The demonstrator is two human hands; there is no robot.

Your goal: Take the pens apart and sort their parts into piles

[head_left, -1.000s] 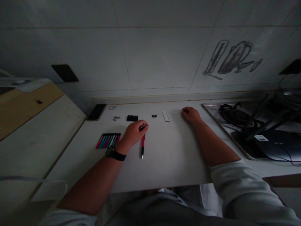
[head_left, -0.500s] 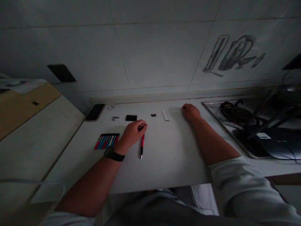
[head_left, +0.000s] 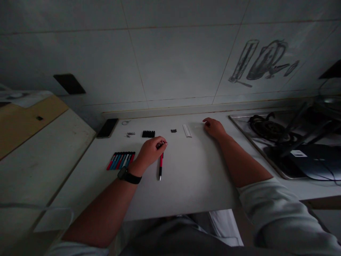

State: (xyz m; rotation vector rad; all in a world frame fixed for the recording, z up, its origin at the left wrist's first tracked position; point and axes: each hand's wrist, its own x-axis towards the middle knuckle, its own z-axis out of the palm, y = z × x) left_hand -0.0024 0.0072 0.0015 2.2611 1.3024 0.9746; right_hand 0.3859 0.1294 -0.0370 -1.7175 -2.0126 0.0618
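The red-and-black pen lay around the middle of the tabletop, its long axis running from back edge to front edge, the metal tip toward the front. The left hand was by far the nearer one: its fingers hung just over the pen's back end, though whether they touched it was hidden. Thumb and fingers were drawn together, pinching a small dark piece, with the wrist low and the forearm slanting in from the front-left corner. The right hand was well apart, near the back edge toward the right — knuckles up, fingers bent leftward, and too dim to show whether they gripped anything. Nearest it were the slim white strips, to its left; small dark bits and a black ridged row lay farther left, along the back.
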